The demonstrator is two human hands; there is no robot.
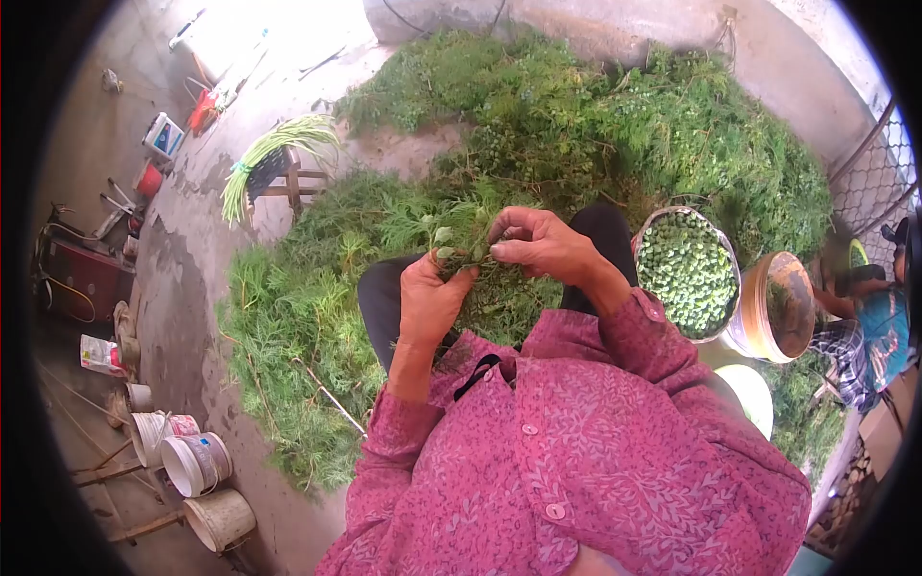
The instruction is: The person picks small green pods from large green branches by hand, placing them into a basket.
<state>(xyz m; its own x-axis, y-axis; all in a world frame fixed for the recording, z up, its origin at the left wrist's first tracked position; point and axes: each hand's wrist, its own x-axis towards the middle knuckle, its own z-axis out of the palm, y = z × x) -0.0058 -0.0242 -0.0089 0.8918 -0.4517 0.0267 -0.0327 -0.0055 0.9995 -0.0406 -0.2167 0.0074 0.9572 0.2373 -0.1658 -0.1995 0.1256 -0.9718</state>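
My left hand [430, 300] is closed, thumb against fingers, on a leafy green sprig [444, 235] with pale green bits on it. Close beside it, my right hand [552, 252] has its thumb and fingertips pinched together at the same sprig; what exactly lies between those fingertips is too small to make out. Both hands are above my lap, between my dark-trousered knees. Cut feathery green branches [317, 288] are heaped around me. To the right of my right hand stands a round tub [638, 288] filled with small green cones or berries.
A yellowish bucket [752, 312] stands beside the tub, with another person [884, 331] behind it at the right edge. A small stool [293, 180] carries a bundle of long green stalks [298, 134]. Several white buckets [197, 463] line the left wall.
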